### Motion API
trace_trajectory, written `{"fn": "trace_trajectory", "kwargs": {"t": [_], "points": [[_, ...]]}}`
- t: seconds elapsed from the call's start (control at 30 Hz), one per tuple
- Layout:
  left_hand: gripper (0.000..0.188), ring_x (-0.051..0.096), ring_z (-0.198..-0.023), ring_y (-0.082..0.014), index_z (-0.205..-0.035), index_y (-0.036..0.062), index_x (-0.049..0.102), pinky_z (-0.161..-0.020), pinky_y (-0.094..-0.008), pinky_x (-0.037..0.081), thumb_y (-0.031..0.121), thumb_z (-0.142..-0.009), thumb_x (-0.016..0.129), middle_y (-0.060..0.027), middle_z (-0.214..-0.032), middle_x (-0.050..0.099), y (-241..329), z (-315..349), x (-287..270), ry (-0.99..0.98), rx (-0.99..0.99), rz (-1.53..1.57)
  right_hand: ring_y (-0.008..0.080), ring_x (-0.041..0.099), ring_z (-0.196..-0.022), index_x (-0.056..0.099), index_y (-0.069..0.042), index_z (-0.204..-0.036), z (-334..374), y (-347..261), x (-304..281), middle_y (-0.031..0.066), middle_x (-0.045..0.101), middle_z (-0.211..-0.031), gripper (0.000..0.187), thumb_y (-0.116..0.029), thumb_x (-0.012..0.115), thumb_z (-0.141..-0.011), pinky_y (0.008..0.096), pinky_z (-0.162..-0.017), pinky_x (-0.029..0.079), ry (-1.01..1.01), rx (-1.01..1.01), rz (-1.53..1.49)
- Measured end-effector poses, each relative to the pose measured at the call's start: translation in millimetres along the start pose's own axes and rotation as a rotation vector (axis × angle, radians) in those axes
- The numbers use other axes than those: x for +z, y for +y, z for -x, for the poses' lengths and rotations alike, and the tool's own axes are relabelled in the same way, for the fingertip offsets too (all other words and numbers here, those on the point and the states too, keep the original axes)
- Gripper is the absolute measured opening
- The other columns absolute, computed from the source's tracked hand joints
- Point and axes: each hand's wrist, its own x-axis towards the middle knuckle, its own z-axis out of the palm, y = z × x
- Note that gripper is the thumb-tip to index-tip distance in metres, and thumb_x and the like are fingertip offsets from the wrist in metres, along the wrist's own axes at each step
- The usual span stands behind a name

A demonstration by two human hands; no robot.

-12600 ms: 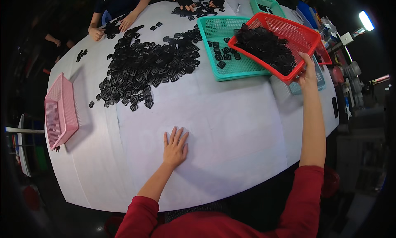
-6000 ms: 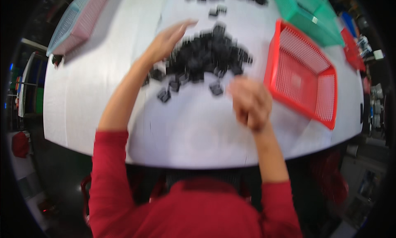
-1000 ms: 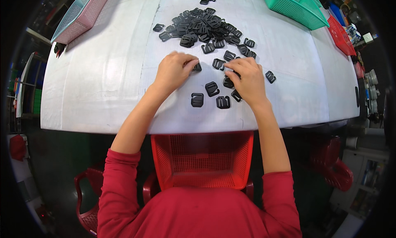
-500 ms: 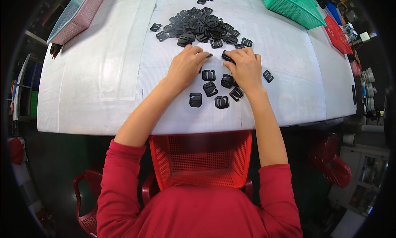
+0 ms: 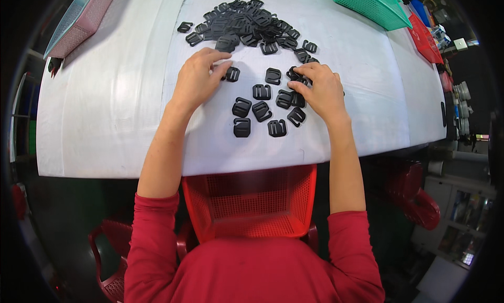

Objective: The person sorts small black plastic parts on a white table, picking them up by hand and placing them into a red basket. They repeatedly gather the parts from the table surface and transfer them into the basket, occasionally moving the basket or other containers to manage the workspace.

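Several black plastic strap buckles lie scattered on the white table, among them a slotted buckle (image 5: 261, 92) in the middle and a buckle (image 5: 242, 128) nearer me. My left hand (image 5: 198, 78) hovers at their left with thumb and index finger apart. A buckle (image 5: 232, 74) lies right beside its thumb tip. Over on the right, my right hand (image 5: 323, 89) spreads its thumb and index finger above a small cluster of buckles. Its index fingertip is at a buckle (image 5: 292, 72) there; the palm partly hides others. Beyond both hands rises a heap of buckles (image 5: 241, 24).
A red perforated basket (image 5: 252, 211) sits below the table's front edge, close to my body. On the table's far left stands a pink and blue basket (image 5: 79, 27); at the far right are a green basket (image 5: 370, 8) and a red tray (image 5: 424, 40).
My left hand has moved left, its fingers parting. My right hand's fingers have opened from a dark buckle. More buckles now lie among the scattered ones, and the view has shifted slightly.
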Motion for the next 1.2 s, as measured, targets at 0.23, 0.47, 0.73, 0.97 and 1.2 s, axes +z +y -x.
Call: {"fn": "trace_trajectory", "kwargs": {"t": [0.23, 0.47, 0.73, 0.97, 1.2], "points": [[0.02, 0.06, -0.079, -0.0178, -0.104, 0.0074, 0.071, -0.07, -0.0287, 0.048, 0.01, -0.085, 0.066, -0.0062, -0.099, 0.066, 12, -1, 5, -0.04, 0.042, 0.127, 0.0236, 0.059, -0.094, 0.069, -0.011, -0.093, 8, -9, 11, 0.0026, 0.064, -0.095, 0.026, -0.019, 0.078, -0.071, 0.0391, -0.081, 0.045, 0.147, 0.062, 0.034], [0.018, 0.062, -0.085, -0.0198, -0.101, 0.009, 0.072, -0.073, -0.0307, 0.05, 0.008, -0.083, 0.068, -0.0061, -0.097, 0.065, 18, 5, 17, -0.145, 0.299, 0.132, 0.0255, 0.059, -0.089, 0.066, -0.009, -0.086, 34, -9, -6, 0.0041, 0.061, -0.087, 0.019, -0.014, 0.076, -0.071, 0.0365, -0.075, 0.048, 0.251, 0.206, 0.015], [0.015, 0.061, -0.08, -0.0188, -0.098, 0.0069, 0.072, -0.07, -0.0285, 0.049, 0.007, -0.084, 0.067, -0.0065, -0.095, 0.066, 13, 2, 12, -0.103, 0.203, 0.105, 0.0233, 0.06, -0.087, 0.07, -0.01, -0.091, 18, -5, 10, 0.0034, 0.066, -0.091, 0.017, -0.014, 0.073, -0.075, 0.0379, -0.074, 0.047, 0.323, -0.22, 0.049], [0.015, 0.061, -0.08, -0.0137, -0.099, 0.0062, 0.072, -0.066, -0.026, 0.046, 0.004, -0.086, 0.064, -0.0038, -0.094, 0.068, 9, -2, 12, -0.066, 0.124, 0.153, 0.0228, 0.061, -0.09, 0.075, -0.013, -0.091, -6, -15, 7, 0.0055, 0.07, -0.081, 0.015, -0.019, 0.069, -0.079, 0.0358, -0.08, 0.048, -0.097, 0.278, -0.432], [0.016, 0.058, -0.076, -0.0104, -0.099, 0.0072, 0.073, -0.064, -0.0243, 0.044, 0.005, -0.086, 0.065, -0.0015, -0.09, 0.067, 13, -3, 8, -0.019, 0.11, 0.138, 0.0275, 0.058, -0.104, 0.074, -0.012, -0.094, 49, 63, -17, 0.0059, 0.068, -0.105, 0.018, -0.023, 0.068, -0.081, 0.039, -0.088, 0.045, 0.316, 0.198, 0.008]]}}
